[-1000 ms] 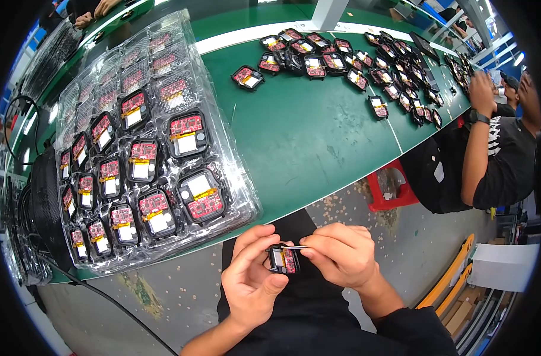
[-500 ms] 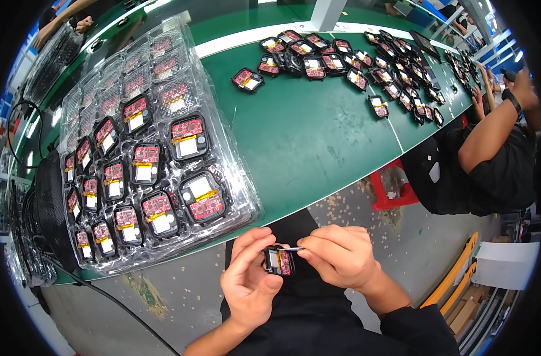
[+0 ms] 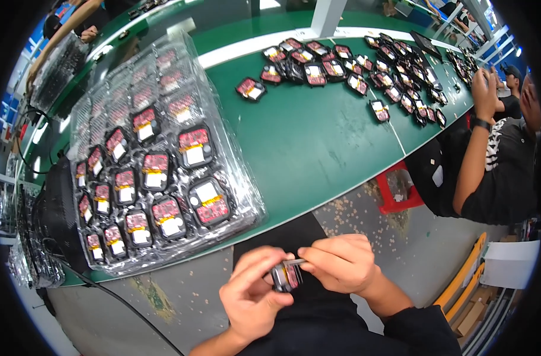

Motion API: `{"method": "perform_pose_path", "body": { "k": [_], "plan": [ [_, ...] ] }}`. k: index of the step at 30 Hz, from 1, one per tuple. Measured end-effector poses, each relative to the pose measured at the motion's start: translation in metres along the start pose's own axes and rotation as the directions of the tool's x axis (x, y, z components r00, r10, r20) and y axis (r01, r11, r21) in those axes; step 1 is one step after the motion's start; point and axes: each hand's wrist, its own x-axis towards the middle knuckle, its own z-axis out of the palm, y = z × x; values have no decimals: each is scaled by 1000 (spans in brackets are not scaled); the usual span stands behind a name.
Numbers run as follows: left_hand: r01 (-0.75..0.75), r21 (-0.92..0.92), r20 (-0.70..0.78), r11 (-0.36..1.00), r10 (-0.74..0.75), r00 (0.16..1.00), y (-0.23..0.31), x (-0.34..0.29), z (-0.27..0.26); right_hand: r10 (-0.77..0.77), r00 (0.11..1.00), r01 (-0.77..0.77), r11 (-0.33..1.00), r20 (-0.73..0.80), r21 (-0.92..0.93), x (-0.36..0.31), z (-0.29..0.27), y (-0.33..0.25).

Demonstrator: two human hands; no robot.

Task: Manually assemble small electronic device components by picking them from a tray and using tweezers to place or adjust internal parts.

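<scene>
Above my lap, my left hand grips a small black watch case by its sides, between thumb and fingers. Its open face shows a red circuit board; the fingers cover part of the case. My right hand pinches slim metal tweezers, whose tip lies at the case's upper edge. Whether the tip touches the case or a part inside is too small to tell. To the left, a clear plastic tray carries rows of similar cases with red boards, white cells and yellow strips.
The green table bears piles of loose watch cases toward the far side. A co-worker sits at the right by a red stool. A black cable hangs off the table's left front edge.
The watch case has shifted slightly right and down and is tipped more on edge. My left fingers have closed further over it. The view has shifted a little.
</scene>
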Motion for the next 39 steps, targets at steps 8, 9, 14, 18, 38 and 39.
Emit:
{"method": "perform_pose_path", "body": {
  "k": [8,9,14,18,38,39],
  "plan": [
    [-415,485,109,770,417,902,84,45,-12,180,943,-181,983,-279,22,53,-15,40],
    [-466,454,174,760,438,882,95,63,-11,172,941,-173,985,-290,21,63,-15,47],
    [-344,501,89,794,348,933,131,121,-3,369,898,-316,920,-238,234,82,-10,69],
    [-222,666,71,712,236,969,141,164,-9,438,889,-395,881,-131,262,82,-11,72],
    [-409,895,440,-177,207,874,117,192,-11,378,912,-324,903,-162,283,77,-11,73],
    [-424,879,467,-217,221,856,119,189,-12,381,909,-330,905,-169,267,79,-8,73]
  ]
}}
